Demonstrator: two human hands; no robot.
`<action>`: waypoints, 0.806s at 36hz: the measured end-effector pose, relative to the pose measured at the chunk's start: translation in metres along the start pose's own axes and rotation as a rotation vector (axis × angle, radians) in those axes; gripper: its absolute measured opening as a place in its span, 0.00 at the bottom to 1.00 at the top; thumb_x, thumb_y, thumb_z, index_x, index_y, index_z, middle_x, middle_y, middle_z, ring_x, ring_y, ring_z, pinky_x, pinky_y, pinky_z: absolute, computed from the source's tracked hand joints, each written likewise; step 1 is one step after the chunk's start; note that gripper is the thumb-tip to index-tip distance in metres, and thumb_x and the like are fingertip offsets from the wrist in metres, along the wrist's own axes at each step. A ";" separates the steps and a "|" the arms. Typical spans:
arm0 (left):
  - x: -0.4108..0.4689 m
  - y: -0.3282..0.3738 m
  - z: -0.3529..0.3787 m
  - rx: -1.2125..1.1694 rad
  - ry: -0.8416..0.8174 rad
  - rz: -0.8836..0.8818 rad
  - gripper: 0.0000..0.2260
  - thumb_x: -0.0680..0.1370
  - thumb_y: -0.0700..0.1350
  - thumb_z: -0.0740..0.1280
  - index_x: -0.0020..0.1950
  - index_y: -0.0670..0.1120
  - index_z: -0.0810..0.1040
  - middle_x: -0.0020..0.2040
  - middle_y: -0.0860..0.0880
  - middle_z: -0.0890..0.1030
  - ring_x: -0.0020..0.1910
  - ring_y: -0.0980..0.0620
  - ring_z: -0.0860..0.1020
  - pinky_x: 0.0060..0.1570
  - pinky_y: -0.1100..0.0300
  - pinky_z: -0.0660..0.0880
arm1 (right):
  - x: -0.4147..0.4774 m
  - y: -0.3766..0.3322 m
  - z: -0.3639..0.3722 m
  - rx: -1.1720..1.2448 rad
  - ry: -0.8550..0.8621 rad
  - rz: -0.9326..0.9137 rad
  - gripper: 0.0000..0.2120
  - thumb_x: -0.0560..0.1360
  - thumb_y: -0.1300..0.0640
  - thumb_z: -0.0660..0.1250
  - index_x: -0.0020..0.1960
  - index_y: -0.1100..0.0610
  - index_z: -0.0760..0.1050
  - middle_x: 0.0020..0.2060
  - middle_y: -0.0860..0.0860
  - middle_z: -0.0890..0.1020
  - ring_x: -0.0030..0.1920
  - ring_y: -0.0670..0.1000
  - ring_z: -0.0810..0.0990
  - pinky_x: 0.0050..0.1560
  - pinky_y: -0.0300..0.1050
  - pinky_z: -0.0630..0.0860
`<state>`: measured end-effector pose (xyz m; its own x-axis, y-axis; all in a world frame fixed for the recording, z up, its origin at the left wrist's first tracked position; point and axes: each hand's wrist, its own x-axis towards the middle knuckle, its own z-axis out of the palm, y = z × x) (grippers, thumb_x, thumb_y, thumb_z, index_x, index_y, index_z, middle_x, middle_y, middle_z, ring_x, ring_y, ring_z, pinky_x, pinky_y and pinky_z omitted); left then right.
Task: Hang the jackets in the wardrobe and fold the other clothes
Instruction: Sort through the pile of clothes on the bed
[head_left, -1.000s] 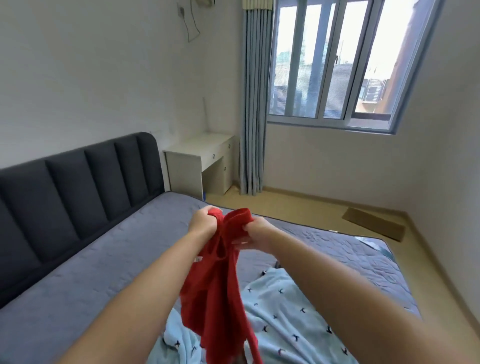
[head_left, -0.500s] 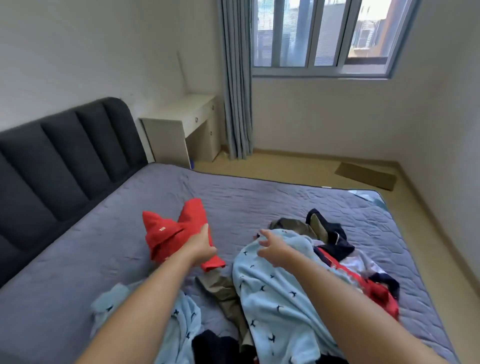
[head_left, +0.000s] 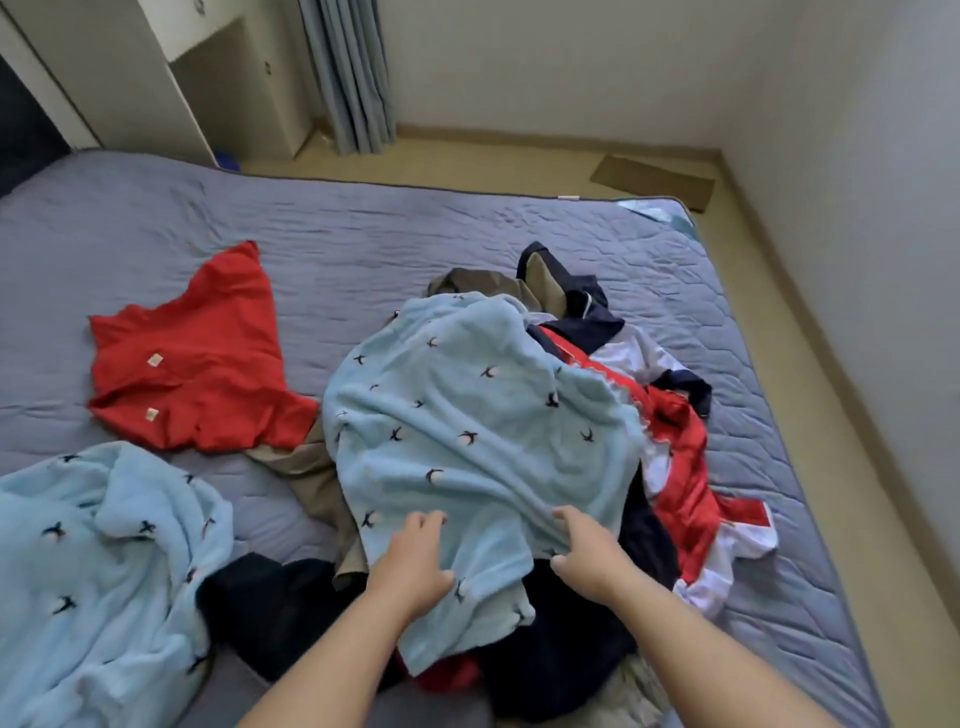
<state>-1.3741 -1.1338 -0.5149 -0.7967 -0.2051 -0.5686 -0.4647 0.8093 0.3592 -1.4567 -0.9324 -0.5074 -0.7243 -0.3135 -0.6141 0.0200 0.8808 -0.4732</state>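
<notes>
Two hands are in view, and two light blue fleece pieces printed with small dark birds, one red shirt and one heap of mixed clothes, all on the bed (head_left: 363, 228).

The blue fleece garment (head_left: 467, 415) is draped over the top of the heap, about midway between the bed's left and right edges and toward its near edge. Both hands are at this garment's near hem, apart from each other with a stretch of fleece between them. The left hand (head_left: 410, 564) lies on the cloth with its fingers bent and thumb spread; I cannot tell whether it pinches the fabric or only presses on it. The right hand (head_left: 589, 558) has its fingers and thumb closed on a raised fold of the same garment.

The second blue fleece garment (head_left: 93, 561) lies crumpled at the near left corner, well apart from both hands. The red shirt (head_left: 197, 374) is spread flat toward the left edge, farther out than the left hand, with its right tip just beside the fleece on the heap.

Under and around the draped fleece lie a khaki garment (head_left: 306, 467) poking out at its left, a navy garment (head_left: 582, 301) at the far side, a red and white jacket (head_left: 680, 467) spilling toward the right edge, and a dark garment (head_left: 270, 597) just left of the left forearm.

Beyond the bed's far edge are a white desk (head_left: 208, 78), a grey curtain (head_left: 348, 78) and a brown mat (head_left: 654, 179) on the floor.
</notes>
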 end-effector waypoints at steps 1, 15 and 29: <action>0.009 0.005 0.007 0.005 0.029 0.017 0.29 0.76 0.47 0.64 0.75 0.50 0.56 0.72 0.50 0.59 0.67 0.49 0.66 0.57 0.54 0.73 | 0.007 0.007 0.002 -0.004 0.010 -0.006 0.29 0.77 0.61 0.62 0.75 0.52 0.57 0.72 0.50 0.65 0.66 0.50 0.70 0.51 0.37 0.71; 0.114 0.067 0.037 0.474 0.434 0.191 0.10 0.80 0.41 0.57 0.59 0.50 0.73 0.73 0.45 0.63 0.74 0.44 0.58 0.65 0.51 0.59 | 0.048 0.062 0.025 -0.074 0.019 -0.204 0.28 0.75 0.59 0.62 0.73 0.49 0.60 0.69 0.46 0.65 0.65 0.48 0.69 0.60 0.43 0.73; 0.066 0.059 -0.026 -0.489 -0.077 -0.012 0.24 0.75 0.66 0.62 0.48 0.44 0.78 0.44 0.49 0.79 0.44 0.50 0.78 0.43 0.59 0.70 | 0.048 0.031 -0.019 -0.114 0.256 -0.124 0.47 0.71 0.57 0.70 0.76 0.39 0.41 0.77 0.49 0.41 0.76 0.56 0.47 0.67 0.61 0.66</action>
<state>-1.4637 -1.1135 -0.5119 -0.7682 -0.1566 -0.6208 -0.6149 0.4506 0.6472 -1.5038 -0.9129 -0.5393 -0.8669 -0.3341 -0.3699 -0.1467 0.8802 -0.4514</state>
